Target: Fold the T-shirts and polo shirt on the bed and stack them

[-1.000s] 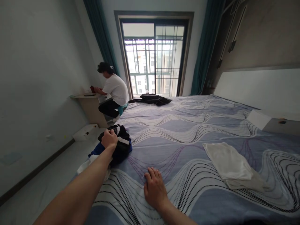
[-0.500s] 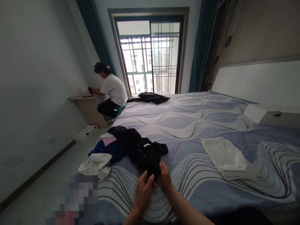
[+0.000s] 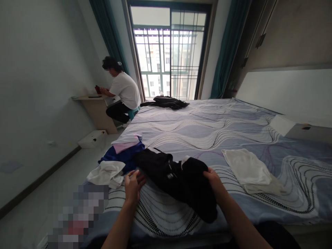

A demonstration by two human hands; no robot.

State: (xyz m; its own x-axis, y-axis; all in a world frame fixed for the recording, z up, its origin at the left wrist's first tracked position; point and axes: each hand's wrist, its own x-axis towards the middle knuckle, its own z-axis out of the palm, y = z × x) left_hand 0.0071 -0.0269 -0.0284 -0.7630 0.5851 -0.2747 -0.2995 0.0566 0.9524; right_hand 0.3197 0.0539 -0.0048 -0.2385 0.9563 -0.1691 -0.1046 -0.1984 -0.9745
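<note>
A black garment (image 3: 166, 173) with white trim and a small pale label lies bunched across the near part of the bed; its exact kind does not show. My right hand (image 3: 212, 178) pinches its right end, and a dark fold hangs toward me below the fingers. Just off the garment's left end is my left hand (image 3: 133, 185), fingers apart and holding nothing. Left of it sits a crumpled white cloth (image 3: 107, 173). Behind that are a blue garment (image 3: 119, 155) and a pink piece (image 3: 126, 144).
Folded white clothes (image 3: 247, 167) lie to the right on the patterned bed (image 3: 197, 124). A black bag or garment (image 3: 168, 102) rests at the far edge. A person (image 3: 124, 88) sits at a small desk (image 3: 95, 107), with a white box (image 3: 92, 139) on the floor.
The black garment has been drawn off the blue clothes and spread rightward, toward me. My hands, close together before, have moved apart: right hand to the right with the garment, left hand to the left.
</note>
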